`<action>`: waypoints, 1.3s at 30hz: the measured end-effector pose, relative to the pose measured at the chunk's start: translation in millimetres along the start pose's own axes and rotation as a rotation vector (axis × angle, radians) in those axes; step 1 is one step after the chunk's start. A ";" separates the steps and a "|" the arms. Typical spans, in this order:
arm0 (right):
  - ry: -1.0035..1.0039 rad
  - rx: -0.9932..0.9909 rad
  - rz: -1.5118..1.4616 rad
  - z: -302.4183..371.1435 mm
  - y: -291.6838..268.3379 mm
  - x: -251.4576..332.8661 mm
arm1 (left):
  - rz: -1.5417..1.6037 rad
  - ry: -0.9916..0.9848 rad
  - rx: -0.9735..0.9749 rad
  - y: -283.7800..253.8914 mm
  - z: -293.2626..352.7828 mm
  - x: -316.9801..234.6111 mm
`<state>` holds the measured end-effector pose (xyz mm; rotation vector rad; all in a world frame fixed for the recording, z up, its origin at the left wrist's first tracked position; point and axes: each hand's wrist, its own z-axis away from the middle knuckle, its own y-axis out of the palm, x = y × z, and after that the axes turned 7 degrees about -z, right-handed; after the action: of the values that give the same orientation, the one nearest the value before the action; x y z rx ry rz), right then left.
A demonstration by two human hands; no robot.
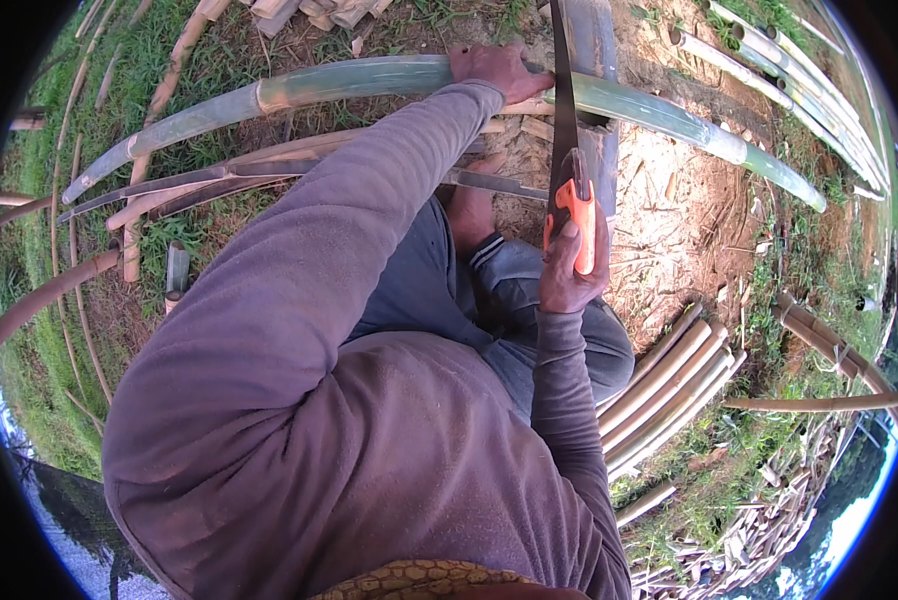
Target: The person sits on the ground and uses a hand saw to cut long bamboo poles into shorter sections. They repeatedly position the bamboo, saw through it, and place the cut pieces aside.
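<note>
A long green bamboo pole (369,78) lies crosswise in front of me, over a grey wooden beam (591,45). My left hand (491,72) is closed over the pole, just left of the saw blade, with the thumb pointing toward the blade. In my right hand (574,265) is a hand saw (585,225) with an orange and black handle. Its long dark blade points away from me and crosses the pole beside the beam. Whether the teeth have cut into the bamboo cannot be made out.
Split bamboo lengths (219,180) lie left of my legs, near my bare foot (472,205). Cut bamboo pieces (664,390) are stacked at my right. More poles (789,80) rest at the far right. Wood offcuts (329,12) sit at the far edge, with scraps (759,530) piled at lower right.
</note>
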<state>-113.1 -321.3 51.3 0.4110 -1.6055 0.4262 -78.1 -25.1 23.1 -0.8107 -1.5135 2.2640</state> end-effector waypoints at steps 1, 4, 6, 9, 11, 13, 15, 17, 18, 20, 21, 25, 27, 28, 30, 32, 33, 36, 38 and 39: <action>0.002 0.002 0.033 -8.9 1.9 -0.3 | 0.003 0.012 -0.011 1.1 -0.5 -0.4; -0.007 0.029 0.077 2.6 -8.6 -2.8 | 0.013 0.000 -0.028 0.3 0.8 1.3; 0.048 0.007 -0.024 33.4 -17.3 9.6 | 0.016 0.010 -0.035 0.5 -1.8 -1.0; 0.128 0.008 -0.091 88.7 -45.8 28.5 | 0.012 0.000 -0.036 8.2 0.5 3.4; 0.134 0.022 -0.090 92.0 -50.4 21.9 | 0.004 -0.011 -0.027 4.6 2.2 4.0; 0.089 0.002 -0.090 55.6 -29.7 4.3 | -0.002 -0.012 -0.046 7.5 -1.4 2.5; 0.035 -0.023 -0.060 1.4 1.8 -12.1 | 0.015 -0.003 -0.035 10.7 -1.0 0.0; -0.077 -0.032 0.012 -42.1 25.5 -18.4 | 0.043 0.019 -0.016 5.9 -2.6 1.3; -0.099 -0.032 0.015 -52.3 31.8 -16.0 | 0.043 0.030 -0.024 5.0 -3.6 0.8; -0.051 -0.015 -0.005 -32.8 22.6 -8.0 | 0.046 0.022 -0.043 3.5 0.2 4.5; -0.026 -0.024 -0.003 -21.5 15.9 -4.7 | 0.040 0.031 -0.042 4.6 -0.6 1.2; 0.152 0.012 -0.038 90.3 -39.1 30.7 | 0.043 0.018 -0.014 0.0 3.2 4.6; 0.126 0.006 -0.061 103.2 -36.3 35.4 | 0.040 0.019 -0.016 0.1 5.9 4.0; 0.099 0.009 -0.092 97.2 -29.3 30.3 | 0.034 0.010 -0.027 2.8 7.9 4.4; 0.045 -0.014 -0.110 59.6 -6.4 14.3 | 0.040 0.040 -0.048 5.0 5.1 2.9; 0.036 -0.031 -0.102 -16.2 26.8 -9.3 | 0.041 0.078 -0.088 12.9 1.9 7.6; 0.030 -0.043 -0.106 -40.8 40.8 -6.5 | 0.147 0.097 -0.059 13.4 1.8 13.6; 0.004 -0.004 -0.068 -59.6 48.9 3.1 | 0.375 0.202 -0.108 0.4 6.1 56.3; -0.011 0.017 -0.052 -61.7 40.4 -1.7 | 0.200 0.276 -0.272 -22.5 25.8 111.1; -0.032 0.029 -0.062 -62.5 37.8 -4.6 | -0.002 0.275 -0.337 -37.2 40.8 138.9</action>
<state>-78.0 -257.1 49.9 0.4900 -1.6148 0.3978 -215.5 33.3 28.9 -1.1565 -1.7762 1.8240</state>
